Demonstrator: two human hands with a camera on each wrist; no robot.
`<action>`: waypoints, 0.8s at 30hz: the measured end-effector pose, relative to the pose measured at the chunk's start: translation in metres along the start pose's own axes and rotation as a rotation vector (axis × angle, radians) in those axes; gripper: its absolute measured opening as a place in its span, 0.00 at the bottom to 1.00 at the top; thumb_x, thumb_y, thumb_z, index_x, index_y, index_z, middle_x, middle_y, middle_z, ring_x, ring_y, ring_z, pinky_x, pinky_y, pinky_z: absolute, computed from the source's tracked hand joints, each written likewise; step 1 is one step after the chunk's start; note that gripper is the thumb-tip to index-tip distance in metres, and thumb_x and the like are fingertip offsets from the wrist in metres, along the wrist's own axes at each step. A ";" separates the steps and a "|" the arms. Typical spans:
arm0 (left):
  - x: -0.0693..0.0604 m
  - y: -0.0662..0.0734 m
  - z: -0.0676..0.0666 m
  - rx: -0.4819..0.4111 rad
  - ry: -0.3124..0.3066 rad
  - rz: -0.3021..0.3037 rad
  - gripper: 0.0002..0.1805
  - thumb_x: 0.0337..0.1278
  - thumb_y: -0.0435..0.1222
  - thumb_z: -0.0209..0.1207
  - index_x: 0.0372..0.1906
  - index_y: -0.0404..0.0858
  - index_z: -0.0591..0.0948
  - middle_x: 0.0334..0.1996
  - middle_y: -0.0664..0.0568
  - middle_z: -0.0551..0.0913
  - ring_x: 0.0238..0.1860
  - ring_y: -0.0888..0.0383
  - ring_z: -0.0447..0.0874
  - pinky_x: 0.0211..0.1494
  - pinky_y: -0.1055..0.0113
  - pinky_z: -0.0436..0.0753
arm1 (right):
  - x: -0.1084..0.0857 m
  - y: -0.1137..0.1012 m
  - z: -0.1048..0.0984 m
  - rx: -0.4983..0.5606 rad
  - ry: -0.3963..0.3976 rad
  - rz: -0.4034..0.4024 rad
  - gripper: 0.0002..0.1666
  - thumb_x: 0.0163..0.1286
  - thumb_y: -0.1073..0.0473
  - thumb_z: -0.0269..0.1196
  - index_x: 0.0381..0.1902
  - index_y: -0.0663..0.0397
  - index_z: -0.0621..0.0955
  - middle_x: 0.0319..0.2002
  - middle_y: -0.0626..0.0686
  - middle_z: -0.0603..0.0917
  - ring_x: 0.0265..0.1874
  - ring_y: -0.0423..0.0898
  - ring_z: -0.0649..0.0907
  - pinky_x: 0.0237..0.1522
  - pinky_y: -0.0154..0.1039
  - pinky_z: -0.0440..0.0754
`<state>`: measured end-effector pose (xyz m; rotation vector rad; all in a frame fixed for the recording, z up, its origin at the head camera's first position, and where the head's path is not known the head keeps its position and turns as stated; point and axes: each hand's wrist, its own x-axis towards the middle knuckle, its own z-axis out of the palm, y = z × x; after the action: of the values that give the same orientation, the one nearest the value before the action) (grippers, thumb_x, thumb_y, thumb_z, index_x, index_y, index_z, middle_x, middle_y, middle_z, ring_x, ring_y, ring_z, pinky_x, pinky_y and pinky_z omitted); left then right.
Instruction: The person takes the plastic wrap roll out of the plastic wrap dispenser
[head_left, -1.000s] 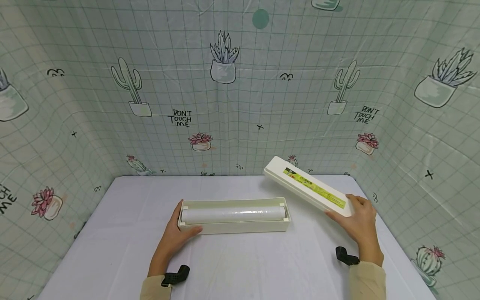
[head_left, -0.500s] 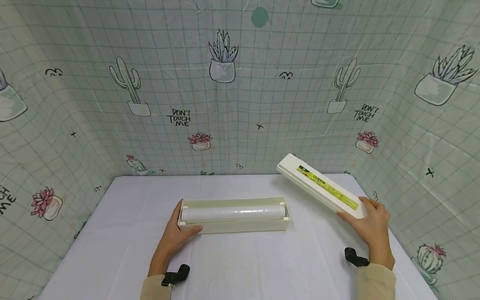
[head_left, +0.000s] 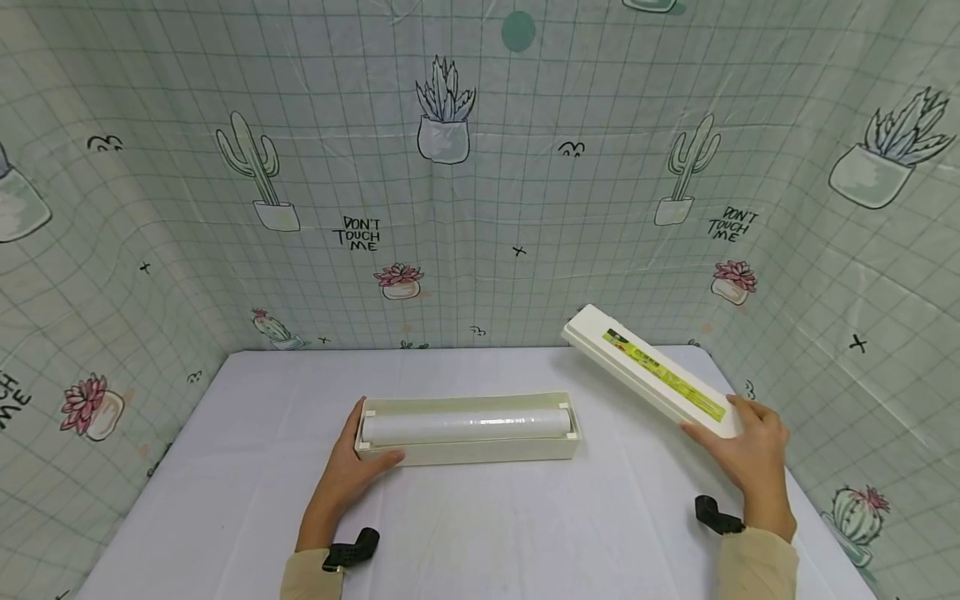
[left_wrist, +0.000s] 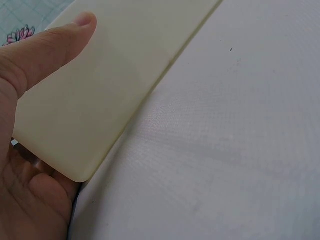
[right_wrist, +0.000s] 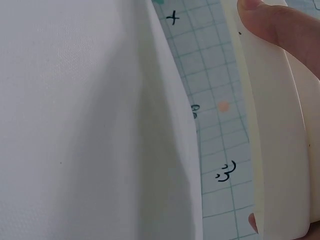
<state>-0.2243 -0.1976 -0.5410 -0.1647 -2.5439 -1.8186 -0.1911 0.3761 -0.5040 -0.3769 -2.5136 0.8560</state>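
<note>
A long cream box (head_left: 487,452) lies lengthwise at the middle of the table, its top uncovered. Inside it rests a roll of clear plastic wrap (head_left: 465,426). My left hand (head_left: 351,467) grips the box's left end, thumb on the front wall; the left wrist view shows that thumb against the cream box (left_wrist: 110,85). Off to the right, my right hand (head_left: 750,446) holds the white box lid (head_left: 637,385) by its near end. The lid slants up and away to the left, its yellow-green label facing up. In the right wrist view the lid (right_wrist: 280,125) is apart from the tabletop.
A white cloth covers the table (head_left: 525,533). Behind it and at both sides hangs a grid-patterned curtain (head_left: 480,192) printed with cacti. Black wrist cameras sit on the left wrist (head_left: 351,552) and right wrist (head_left: 718,517).
My right hand has carried the lid to the right, away from the box, slowing in the last half second. The left hand and the box have stayed in place.
</note>
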 end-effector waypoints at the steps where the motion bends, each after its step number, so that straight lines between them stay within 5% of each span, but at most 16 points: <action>1: 0.000 0.000 0.000 -0.001 0.000 0.001 0.63 0.55 0.41 0.75 0.85 0.46 0.42 0.79 0.41 0.59 0.73 0.42 0.64 0.77 0.38 0.60 | 0.000 0.001 0.000 -0.003 -0.004 0.006 0.57 0.56 0.39 0.78 0.73 0.67 0.70 0.69 0.77 0.63 0.67 0.76 0.59 0.56 0.69 0.63; 24: 0.000 0.000 0.000 -0.024 0.001 0.007 0.63 0.55 0.40 0.75 0.85 0.45 0.42 0.78 0.41 0.60 0.72 0.43 0.65 0.77 0.39 0.60 | 0.001 0.017 -0.002 -0.026 0.028 0.030 0.55 0.54 0.41 0.78 0.70 0.69 0.72 0.67 0.77 0.66 0.66 0.75 0.62 0.59 0.69 0.58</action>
<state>-0.2243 -0.1976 -0.5414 -0.1734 -2.5183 -1.8469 -0.1895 0.3907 -0.5132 -0.4334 -2.5012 0.8244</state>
